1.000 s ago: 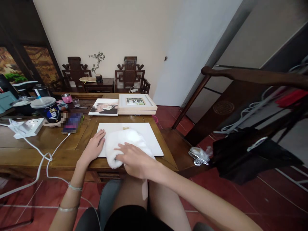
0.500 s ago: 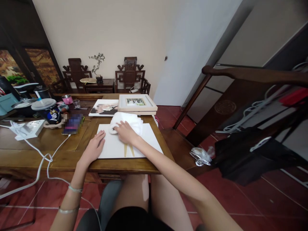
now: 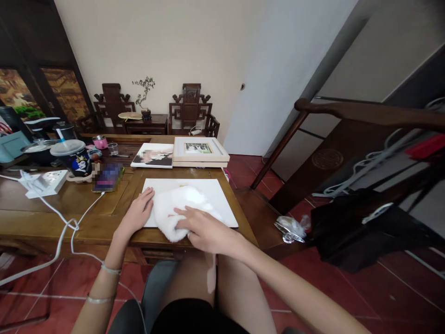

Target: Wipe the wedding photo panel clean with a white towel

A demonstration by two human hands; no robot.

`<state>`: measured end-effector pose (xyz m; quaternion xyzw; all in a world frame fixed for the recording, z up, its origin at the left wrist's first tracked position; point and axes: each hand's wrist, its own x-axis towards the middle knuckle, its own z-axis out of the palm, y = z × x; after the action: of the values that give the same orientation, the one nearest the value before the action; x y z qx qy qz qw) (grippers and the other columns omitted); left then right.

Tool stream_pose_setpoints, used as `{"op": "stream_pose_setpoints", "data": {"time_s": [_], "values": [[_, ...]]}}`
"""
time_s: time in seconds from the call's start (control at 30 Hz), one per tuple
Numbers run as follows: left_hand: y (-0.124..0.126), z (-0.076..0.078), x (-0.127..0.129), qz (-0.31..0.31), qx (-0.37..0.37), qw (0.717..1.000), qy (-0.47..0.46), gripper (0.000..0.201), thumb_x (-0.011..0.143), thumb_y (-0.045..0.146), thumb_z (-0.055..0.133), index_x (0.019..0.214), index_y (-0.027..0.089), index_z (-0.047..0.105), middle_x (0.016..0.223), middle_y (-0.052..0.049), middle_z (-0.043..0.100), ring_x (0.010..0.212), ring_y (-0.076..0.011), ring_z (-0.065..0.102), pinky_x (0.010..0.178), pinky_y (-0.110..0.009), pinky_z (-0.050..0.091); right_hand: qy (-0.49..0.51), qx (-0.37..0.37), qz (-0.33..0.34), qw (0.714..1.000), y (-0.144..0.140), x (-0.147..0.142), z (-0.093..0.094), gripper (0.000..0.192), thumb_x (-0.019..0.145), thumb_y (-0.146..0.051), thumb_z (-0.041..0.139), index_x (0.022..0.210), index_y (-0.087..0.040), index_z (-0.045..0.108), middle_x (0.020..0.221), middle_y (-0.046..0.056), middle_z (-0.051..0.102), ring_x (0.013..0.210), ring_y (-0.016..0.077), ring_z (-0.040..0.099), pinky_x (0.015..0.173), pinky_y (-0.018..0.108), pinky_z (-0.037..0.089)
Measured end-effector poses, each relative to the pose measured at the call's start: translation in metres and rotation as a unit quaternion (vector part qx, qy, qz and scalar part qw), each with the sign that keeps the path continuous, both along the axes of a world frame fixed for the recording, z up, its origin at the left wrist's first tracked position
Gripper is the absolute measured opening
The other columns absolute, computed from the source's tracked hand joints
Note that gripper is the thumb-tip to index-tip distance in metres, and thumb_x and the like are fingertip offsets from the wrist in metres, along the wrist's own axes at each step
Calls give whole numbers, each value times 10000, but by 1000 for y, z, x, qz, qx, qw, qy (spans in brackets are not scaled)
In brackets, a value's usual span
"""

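A flat white board lies on the wooden table near its front edge. Bunched on the board is a fluffy white cloth, its lower edge hanging a little past the board's front edge. My right hand presses the cloth from the right, fingers curled into its folds. At the board's left edge, my left hand rests with its fingers stretched out flat, holding nothing. A small yellowish bit of the board's markings shows just beyond the cloth; the cloth hides the rest.
Behind the board lie a framed picture and a photo panel. To the left are a phone, a lidded cup, a white power strip and loose cables. A wooden chair stands at the right.
My right hand has drawn the cloth toward me, from the board's far side to its front edge, covering the yellowish strips there. My left hand stays at the board's left edge.
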<state>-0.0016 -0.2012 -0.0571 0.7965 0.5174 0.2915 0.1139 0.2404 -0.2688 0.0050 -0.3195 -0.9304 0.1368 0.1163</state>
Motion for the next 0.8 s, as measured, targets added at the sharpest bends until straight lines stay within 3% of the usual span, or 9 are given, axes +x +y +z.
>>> {"op": "stream_pose_setpoints", "data": {"time_s": [0.23, 0.37, 0.47, 0.57, 0.7, 0.8], "values": [[-1, 0, 1, 1, -1, 1000, -19, 496, 893, 363, 361, 1257, 80, 544, 1382, -156, 470, 1322, -250, 387, 1117, -430, 267, -37, 42, -141, 988, 62, -23, -13, 491, 743, -27, 421, 1192, -158, 572, 1366, 139, 485, 1338, 256, 332, 1082, 484, 251], [-3, 3, 3, 15, -6, 998, -68, 539, 903, 431, 358, 1295, 95, 511, 1379, -138, 479, 1304, -245, 415, 1121, -410, 262, -75, 92, -185, 975, 71, -57, -20, 438, 786, -67, 428, 1199, -123, 562, 1391, 173, 444, 1333, 350, 296, 1057, 603, 194], [-5, 7, 1, 37, -18, 987, -156, 570, 928, 475, 299, 1349, 120, 451, 1417, -105, 440, 1319, -209, 393, 1131, -380, 239, -77, 133, -123, 980, 58, -76, -22, 378, 818, -92, 421, 1152, -121, 596, 1393, 172, 438, 1327, 364, 296, 1061, 610, 183], [-5, 9, -1, 51, -18, 971, -231, 600, 952, 490, 189, 1396, 134, 380, 1469, -81, 363, 1360, -178, 319, 1144, -351, 202, -60, 157, -20, 986, 36, -77, -19, 333, 815, -96, 438, 1084, -128, 632, 1389, 142, 453, 1328, 345, 302, 1078, 572, 205], [-6, 10, 0, 52, -7, 971, -235, 626, 953, 508, 170, 1422, 126, 328, 1485, -87, 331, 1373, -182, 292, 1149, -344, 186, -48, 121, 85, 988, 6, -55, -8, 365, 779, -48, 432, 1054, -160, 645, 1362, 85, 502, 1328, 293, 326, 1080, 520, 267], [-8, 9, 4, 46, -11, 978, -205, 627, 952, 506, 202, 1438, 120, 287, 1488, -102, 318, 1355, -190, 330, 1133, -342, 235, -72, 78, 89, 990, -11, -36, 2, 353, 744, -46, 455, 1006, -173, 656, 1331, 76, 534, 1306, 278, 370, 1076, 500, 287]]}}
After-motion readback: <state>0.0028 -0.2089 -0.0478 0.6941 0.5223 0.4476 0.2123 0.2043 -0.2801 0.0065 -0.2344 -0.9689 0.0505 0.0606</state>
